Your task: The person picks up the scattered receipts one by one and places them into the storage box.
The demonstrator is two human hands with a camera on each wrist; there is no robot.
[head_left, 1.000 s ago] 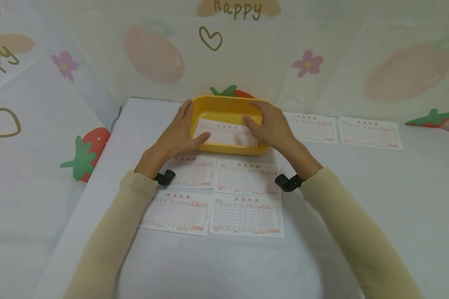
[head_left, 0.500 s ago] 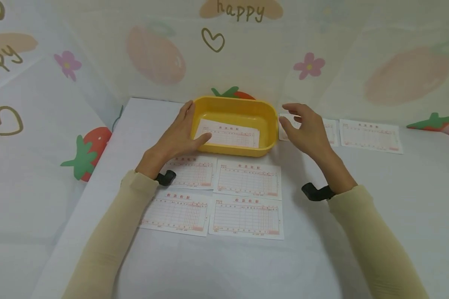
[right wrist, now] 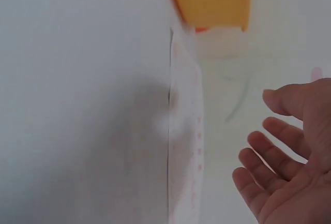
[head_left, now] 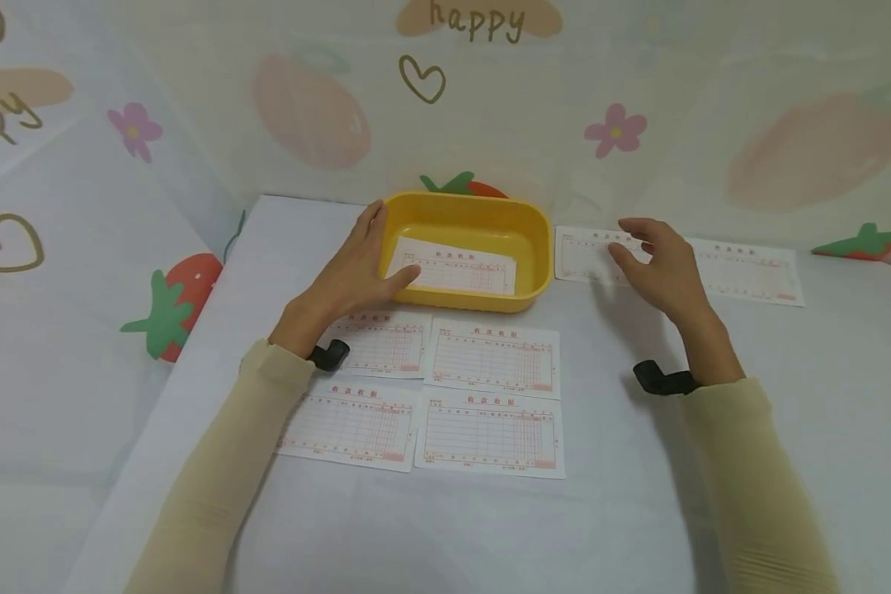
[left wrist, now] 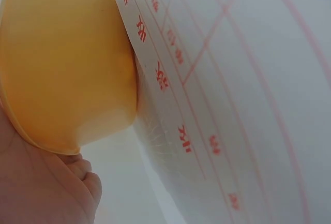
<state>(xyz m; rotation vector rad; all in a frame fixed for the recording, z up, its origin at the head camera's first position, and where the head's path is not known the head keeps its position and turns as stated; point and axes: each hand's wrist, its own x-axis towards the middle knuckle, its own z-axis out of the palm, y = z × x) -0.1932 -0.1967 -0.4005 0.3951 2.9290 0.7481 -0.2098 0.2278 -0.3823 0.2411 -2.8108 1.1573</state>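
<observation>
My left hand (head_left: 345,268) rests along the left side of a yellow plastic tray (head_left: 475,302), fingers extended outside the wall and thumb over its front left corner. Inside the tray lies a white receipt slip (head_left: 456,268) printed in red. In the left wrist view the palm meets the tray's rim. Nothing is in my right hand (head_left: 661,264), which hovers with loosely bent fingers over two receipt slips at the back right. It overlaps parts of the nearer slip (head_left: 582,254) and the farther slip (head_left: 746,276).
In front of the tray lie several more receipt slips in two rows: a back right slip (head_left: 493,359), a front right slip (head_left: 490,437) and a front left slip (head_left: 349,425). My left wrist partly hides the back left slip (head_left: 386,346). A printed cloth (head_left: 490,107) hangs behind the table.
My right hand has left the tray's right side and moved right, over the slips at the back. The left hand and the tray have stayed in place.
</observation>
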